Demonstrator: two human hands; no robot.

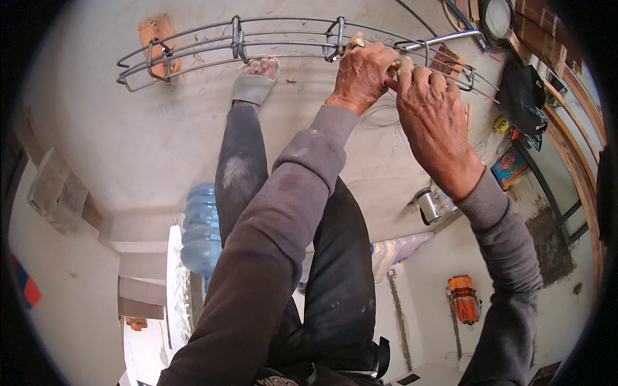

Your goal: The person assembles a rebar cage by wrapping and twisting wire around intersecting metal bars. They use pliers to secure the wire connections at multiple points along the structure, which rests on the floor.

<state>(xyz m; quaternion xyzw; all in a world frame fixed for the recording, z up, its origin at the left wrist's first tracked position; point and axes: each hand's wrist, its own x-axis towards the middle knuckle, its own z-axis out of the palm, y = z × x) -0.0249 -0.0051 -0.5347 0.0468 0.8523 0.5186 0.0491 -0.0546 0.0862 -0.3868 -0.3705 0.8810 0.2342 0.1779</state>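
Note:
A long narrow cage of steel reinforcing bars [283, 45] stretches across the top of the view, with square wire stirrups [238, 38] spaced along it. My left hand [360, 74] is closed on its bars, just right of a stirrup, and a ring shows on one finger. Close beside it, my right hand [434, 116] has its fingers curled in at the near bar. A small orange-yellow piece shows between the two hands, mostly covered by fingers, and its kind cannot be made out. What the right fingers hold is hidden.
Bricks [156, 38] [447, 59] lie under both ends of the cage. A shiny metal tube [444, 40] crosses near its right end. Loose wire [380, 114], a black bag [523, 96] and wooden planks [573, 138] are on the right. My sandalled foot [254, 83] stands below the cage; blue water bottles [201, 228] stand behind.

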